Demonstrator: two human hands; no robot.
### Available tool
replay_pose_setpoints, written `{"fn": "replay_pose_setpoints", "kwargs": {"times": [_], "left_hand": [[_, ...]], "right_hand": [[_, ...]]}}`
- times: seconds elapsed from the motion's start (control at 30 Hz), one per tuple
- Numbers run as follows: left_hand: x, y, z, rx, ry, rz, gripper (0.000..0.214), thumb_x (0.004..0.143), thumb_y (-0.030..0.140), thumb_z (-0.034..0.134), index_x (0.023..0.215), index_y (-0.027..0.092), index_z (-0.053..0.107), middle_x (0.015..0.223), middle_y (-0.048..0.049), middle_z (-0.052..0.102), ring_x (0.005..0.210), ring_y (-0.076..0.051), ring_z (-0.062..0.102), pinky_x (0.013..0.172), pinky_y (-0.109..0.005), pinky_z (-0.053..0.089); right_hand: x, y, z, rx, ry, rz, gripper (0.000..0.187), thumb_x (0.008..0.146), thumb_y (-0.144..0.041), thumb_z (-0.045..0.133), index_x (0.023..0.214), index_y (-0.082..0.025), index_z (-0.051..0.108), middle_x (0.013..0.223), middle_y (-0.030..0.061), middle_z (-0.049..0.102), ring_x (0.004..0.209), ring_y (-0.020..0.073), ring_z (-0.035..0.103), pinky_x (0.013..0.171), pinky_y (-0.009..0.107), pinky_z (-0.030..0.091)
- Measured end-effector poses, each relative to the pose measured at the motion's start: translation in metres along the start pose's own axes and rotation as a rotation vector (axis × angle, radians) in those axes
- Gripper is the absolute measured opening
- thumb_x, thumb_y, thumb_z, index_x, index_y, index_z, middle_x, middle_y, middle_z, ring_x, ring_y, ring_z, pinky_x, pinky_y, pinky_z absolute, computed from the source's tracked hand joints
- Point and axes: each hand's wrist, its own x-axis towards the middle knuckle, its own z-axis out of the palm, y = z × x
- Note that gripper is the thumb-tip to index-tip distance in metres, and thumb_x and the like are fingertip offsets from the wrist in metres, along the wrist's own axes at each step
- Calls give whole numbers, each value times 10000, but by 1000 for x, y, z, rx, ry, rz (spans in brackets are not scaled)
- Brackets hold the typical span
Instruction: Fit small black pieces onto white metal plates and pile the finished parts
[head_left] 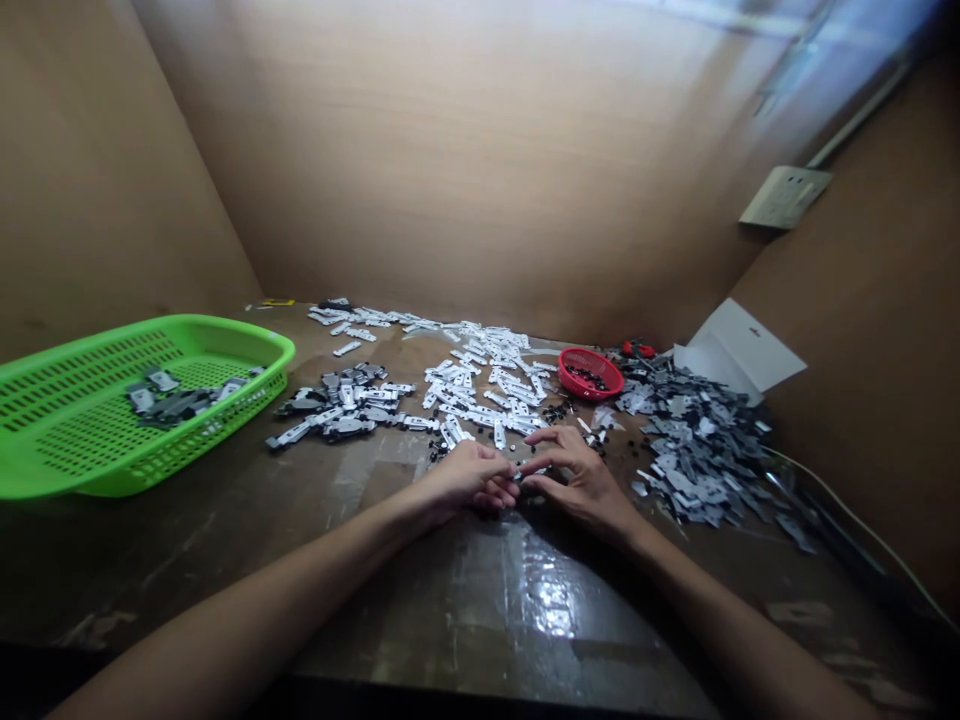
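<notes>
The left hand (466, 478) and right hand (576, 482) meet low in the middle of the view, fingertips converging on a small metal part (519, 474) held just above the desk (480, 625); the fingers cover too much of it to tell its exact shape. The work in hand is close finger work on this one piece: the grip of each hand looks pressed together on it, thumb and forefinger pinching from either side, with the other fingers curled in behind. Just ahead of the hands lies a loose spread of white metal plates (480, 385), with small black pieces (559, 412) scattered at its right edge. To the left of that sit darker pieces mixed with white plates (345, 405), and a heap of grey metal stampings (694, 450) lies to the right. A red plastic basket (590, 372) holding black pieces stands between the white plates and the grey heap, and a green perforated plastic tray (82, 430) at far left holds a few grey parts (169, 400). The desk's dark surface is scuffed and shiny with glare. Wooden panels (450, 150) box in the back and sides; a wall socket plate (785, 197) is fixed to the right panel, a white card (742, 350) leans beside the grey heap, and a pale cable (847, 510) runs along the right edge.
</notes>
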Motion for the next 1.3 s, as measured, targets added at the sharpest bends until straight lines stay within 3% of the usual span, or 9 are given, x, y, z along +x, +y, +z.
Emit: {"fn": "replay_pose_setpoints", "kwargs": {"times": [0.17,0.33,0.47,0.67,0.8,0.93,1.13,1.3], "left_hand": [[0,0,1,15,7,13,222,659,308,630,696,92,596,709,-103,670,526,-93,601,485,-174,446],[2,-3,2,68,-1,13,198,659,287,614,698,94,597,679,-103,672,525,-120,614,464,-189,454],[4,-5,2,99,-16,8,169,660,266,603,681,98,601,646,-92,670,524,-130,620,450,-190,452],[6,-8,0,114,-23,21,168,657,270,604,644,103,588,641,-85,669,524,-132,621,451,-194,458],[6,-9,-1,124,-31,27,159,652,259,599,659,101,603,643,-86,669,508,-126,613,436,-188,446],[6,-8,-1,112,-27,22,157,651,259,605,638,104,591,644,-88,671,516,-125,616,434,-182,436],[7,-8,-1,87,4,13,166,667,272,606,665,107,580,658,-95,674,528,-132,623,445,-190,437],[6,-5,0,125,15,5,225,664,322,624,700,103,589,679,-88,673,544,-126,625,451,-180,429]], "right_hand": [[2,3,-5,17,48,19,128,774,-236,590,873,-242,670,1025,48,574,995,193,512,876,357,401],[8,23,-15,-57,161,123,184,830,-267,503,915,-215,658,909,53,610,869,181,560,783,323,432],[26,32,-13,-183,41,97,179,807,-269,533,906,-209,670,875,56,611,829,180,560,759,311,427],[58,34,8,-482,-112,12,179,747,-292,618,894,-210,680,870,71,590,867,195,523,752,284,397],[59,38,10,-518,-102,26,121,747,-276,610,830,-222,680,839,52,595,849,187,529,714,268,395],[46,37,-9,-314,44,88,175,794,-275,527,897,-202,648,879,44,611,817,170,553,737,282,414],[12,38,-37,-11,320,304,310,809,-324,482,1071,-180,562,805,43,617,690,163,574,647,289,452],[-1,31,-32,408,313,448,337,769,-374,546,1035,-168,526,787,55,635,717,184,630,659,307,497]]}}
